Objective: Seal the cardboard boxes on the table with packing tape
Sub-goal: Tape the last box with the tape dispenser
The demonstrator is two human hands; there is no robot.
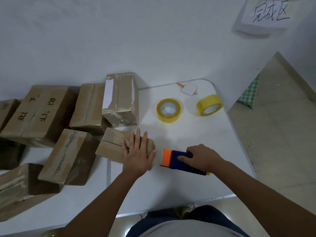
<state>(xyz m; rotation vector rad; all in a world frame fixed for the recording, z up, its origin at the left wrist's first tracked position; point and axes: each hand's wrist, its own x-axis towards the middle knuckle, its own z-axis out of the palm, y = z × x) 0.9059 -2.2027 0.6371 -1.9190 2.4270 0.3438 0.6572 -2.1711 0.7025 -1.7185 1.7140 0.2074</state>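
Note:
A small cardboard box point(111, 144) lies near the middle of the white table point(196, 182). My left hand point(139, 153) rests flat on its right end, fingers straight and spread. Just to the right, my right hand point(201, 157) grips a blue tape dispenser point(181, 160) with an orange front end, which lies on the table and points at the box. Two yellow-edged rolls of clear packing tape, one point(168, 110) lying flat and the other point(209, 105) tilted, sit further back on the table.
Several more cardboard boxes crowd the left side, among them a tall taped one point(121, 98) and one with handwriting point(37, 113). A small white pad with an orange pen point(189, 89) lies at the back. A paper sign point(268, 12) hangs on the wall.

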